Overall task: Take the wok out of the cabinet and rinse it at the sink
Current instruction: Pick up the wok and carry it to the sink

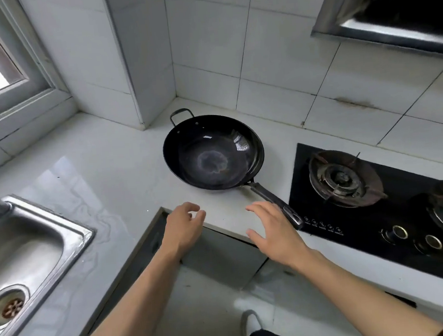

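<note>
Bare forearms reach up from the bottom edge toward a kitchen corner, both hands empty. At far left, the steel sink (pixel 60 237) is set into the pale countertop (pixel 102 162), its drain showing and only part of the tap at the frame's edge; no water appears to be running. Moving right, the left hand (pixel 182 224) hovers over the counter's front edge with fingers loosely curled, gripping nothing. Beyond it, the black wok (pixel 213 152) sits upright on the countertop in the tiled corner, already out of the cabinet, with its small loop handle toward the wall and its long handle (pixel 274 200) angled toward the person, probably the easiest way to pick it up. The right hand (pixel 277 232) is spread open, fingers extended, just beside that long handle and partly over it; contact cannot be confirmed. Farther right, the gas hob (pixel 378 197) lies clear of the wok, under the range hood (pixel 394 10). Judging by the layout, the rinse is still to come, with the sink well to the wok's left.
</note>
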The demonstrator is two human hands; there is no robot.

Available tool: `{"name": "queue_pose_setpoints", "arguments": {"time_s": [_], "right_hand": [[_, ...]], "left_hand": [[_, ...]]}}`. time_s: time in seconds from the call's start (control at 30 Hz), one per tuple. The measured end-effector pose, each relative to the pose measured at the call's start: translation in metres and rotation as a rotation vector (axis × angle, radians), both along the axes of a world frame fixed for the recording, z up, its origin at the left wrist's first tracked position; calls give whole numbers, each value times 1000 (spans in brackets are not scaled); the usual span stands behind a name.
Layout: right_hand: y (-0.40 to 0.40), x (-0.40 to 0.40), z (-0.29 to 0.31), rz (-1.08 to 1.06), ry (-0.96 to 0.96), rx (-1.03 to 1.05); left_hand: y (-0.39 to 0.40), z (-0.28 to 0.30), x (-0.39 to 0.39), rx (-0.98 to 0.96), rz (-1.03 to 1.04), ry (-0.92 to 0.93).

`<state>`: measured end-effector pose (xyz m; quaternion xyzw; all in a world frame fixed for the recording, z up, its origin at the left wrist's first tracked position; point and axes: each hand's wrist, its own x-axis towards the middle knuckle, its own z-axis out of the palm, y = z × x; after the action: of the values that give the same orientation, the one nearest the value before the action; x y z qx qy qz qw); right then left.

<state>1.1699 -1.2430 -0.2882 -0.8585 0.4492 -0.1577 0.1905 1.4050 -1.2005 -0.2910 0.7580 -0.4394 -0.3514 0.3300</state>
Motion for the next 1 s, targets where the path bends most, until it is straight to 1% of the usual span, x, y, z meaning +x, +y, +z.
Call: {"name": "queue_pose_setpoints", "arguments": {"time_s": [0.17, 0.3, 0.47, 0.57, 0.8, 0.9, 1.0], "right_hand": [[-33, -1, -1, -44, 2, -73], [-65, 5, -11, -77, 28, -63], [-100, 6, -24, -135, 120, -56], [-117, 4, -31, -143, 106, -25], [-130, 0, -56, -157, 110, 64], [-134, -2, -61, -144, 117, 36], [-139, -2, -60, -197, 150, 1]], "left_hand": [[-20, 3, 9, -48, -5, -86], [-33, 1, 6, -48, 19, -150], [-56, 6, 12, -22, 30, -285], [-72, 9, 19, -17, 30, -366], [-99, -6, 33, -13, -154, -581], [-119, -9, 47, -29, -185, -618], [-139, -9, 67, -30, -251, -670]]}}
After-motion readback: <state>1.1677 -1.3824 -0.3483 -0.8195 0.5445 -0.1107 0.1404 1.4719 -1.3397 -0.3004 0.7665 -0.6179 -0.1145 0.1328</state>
